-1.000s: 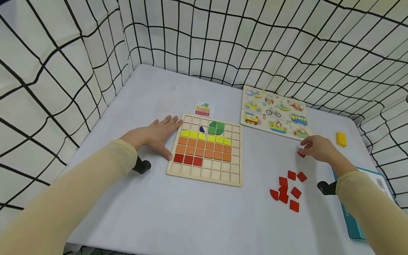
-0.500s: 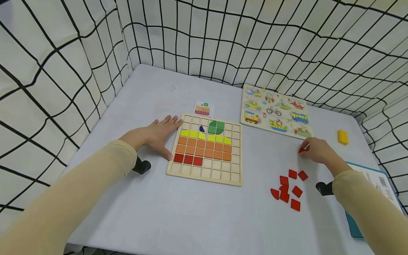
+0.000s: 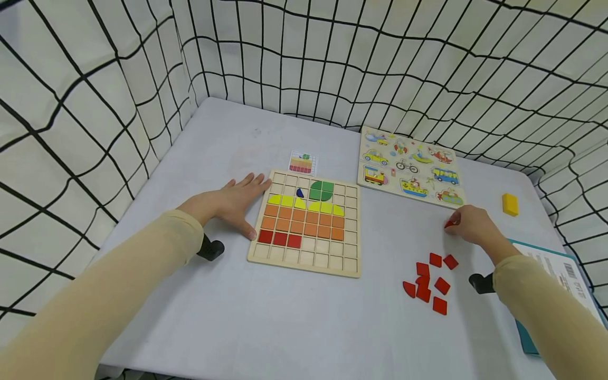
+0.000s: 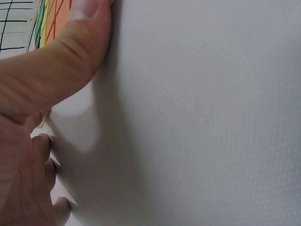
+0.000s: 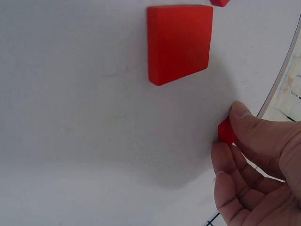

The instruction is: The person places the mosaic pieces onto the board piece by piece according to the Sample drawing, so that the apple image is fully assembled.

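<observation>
My left hand [image 3: 233, 204] lies with its fingers spread at the left edge of a wooden grid board [image 3: 321, 260]. In the left wrist view its thumb [image 4: 77, 52] reaches the board's edge. Inside the board are rows of orange and yellow tiles, green corner tiles [image 3: 321, 190], a small blue piece [image 3: 300, 193] and three red squares [image 3: 280, 239] at the lower left. To the right, my right hand [image 3: 472, 224] pinches a red tile [image 5: 226, 132] between thumb and fingers, close over the table. The fingers hide much of that tile.
Several loose red tiles [image 3: 439, 305] lie in front of the right hand. Behind the board is a small pattern card [image 3: 303, 162]. A vehicle picture puzzle [image 3: 408, 168], a yellow block [image 3: 510, 205] and a teal-edged box [image 3: 527, 335] stand right. Black netting surrounds the table.
My right hand has shifted slightly and tipped the red tile up between thumb and fingers; over the last half second it has barely moved. The left hand has stayed in place.
</observation>
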Available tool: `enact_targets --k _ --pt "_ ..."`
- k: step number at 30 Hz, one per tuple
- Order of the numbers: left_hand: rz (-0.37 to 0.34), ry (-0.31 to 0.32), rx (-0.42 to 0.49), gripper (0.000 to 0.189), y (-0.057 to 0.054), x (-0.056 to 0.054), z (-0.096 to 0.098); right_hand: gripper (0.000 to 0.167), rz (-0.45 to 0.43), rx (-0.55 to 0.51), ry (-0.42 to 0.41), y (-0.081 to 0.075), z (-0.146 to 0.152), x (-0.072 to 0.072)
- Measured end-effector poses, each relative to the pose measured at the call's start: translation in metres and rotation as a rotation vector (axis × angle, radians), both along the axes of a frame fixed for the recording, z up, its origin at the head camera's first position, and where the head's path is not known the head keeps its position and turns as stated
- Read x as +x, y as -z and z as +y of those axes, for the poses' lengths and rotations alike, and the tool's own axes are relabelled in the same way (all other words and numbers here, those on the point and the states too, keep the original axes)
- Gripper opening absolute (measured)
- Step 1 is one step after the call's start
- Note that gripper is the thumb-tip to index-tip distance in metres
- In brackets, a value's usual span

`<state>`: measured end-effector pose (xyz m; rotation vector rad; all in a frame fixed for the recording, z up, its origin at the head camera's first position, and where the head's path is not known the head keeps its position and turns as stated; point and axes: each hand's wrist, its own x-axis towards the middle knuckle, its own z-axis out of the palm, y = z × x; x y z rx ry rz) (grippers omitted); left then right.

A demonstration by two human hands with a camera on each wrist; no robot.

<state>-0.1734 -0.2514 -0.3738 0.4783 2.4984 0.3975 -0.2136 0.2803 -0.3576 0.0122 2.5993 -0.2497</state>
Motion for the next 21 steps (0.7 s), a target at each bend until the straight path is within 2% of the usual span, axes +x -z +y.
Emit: enact_targets --k 14,21 --pt "0.011 -0.002 -0.003 0.134 0.002 0.001 0.001 0.033 0.075 -0.039 0.025 -0.003 -0.003 0.009" --pt "0.015 -0.003 -0.007 0.133 0.003 0.0 0.001 0.026 0.143 -0.105 -0.008 -0.01 -0.027 0.016"
